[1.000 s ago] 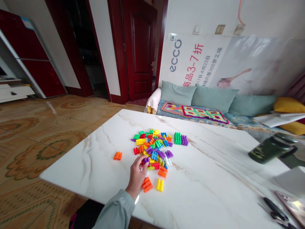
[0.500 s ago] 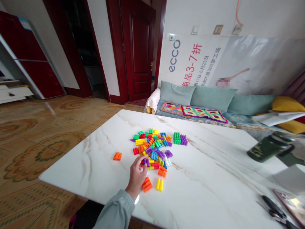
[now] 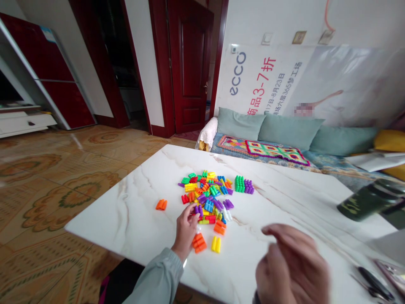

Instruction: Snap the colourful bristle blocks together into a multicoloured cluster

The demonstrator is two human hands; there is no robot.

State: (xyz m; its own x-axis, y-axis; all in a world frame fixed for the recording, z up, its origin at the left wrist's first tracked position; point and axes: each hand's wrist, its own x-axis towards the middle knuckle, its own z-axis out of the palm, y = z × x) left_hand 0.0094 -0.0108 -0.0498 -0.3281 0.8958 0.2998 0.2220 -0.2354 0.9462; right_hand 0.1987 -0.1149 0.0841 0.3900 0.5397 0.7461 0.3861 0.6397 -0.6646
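My left hand (image 3: 185, 230) is at the near left edge of a pile of colourful plastic building blocks (image 3: 209, 205), each made of joined tubes. Its thumb and fingers close on a purple block (image 3: 198, 210). Just below that hand lies an orange block (image 3: 199, 243), with a yellow block (image 3: 216, 244) beside it. Over the near right of the table, my right hand (image 3: 292, 266) is slightly blurred; thumb and index finger are apart with nothing seen between them. Behind the pile to the right stand green blocks (image 3: 239, 184) and purple blocks (image 3: 249, 186) in neat groups.
The white marbled table (image 3: 126, 219) has a lone orange block (image 3: 161, 204) at left. A dark green flask (image 3: 368, 200) lies at right, near black-handled scissors (image 3: 373, 283) and a phone-like object (image 3: 390, 272). Beyond is a sofa with cushions (image 3: 291, 131).
My right hand has come into view from below at the right. My left hand stays at the pile's edge with the purple block. The camera has turned slightly left.
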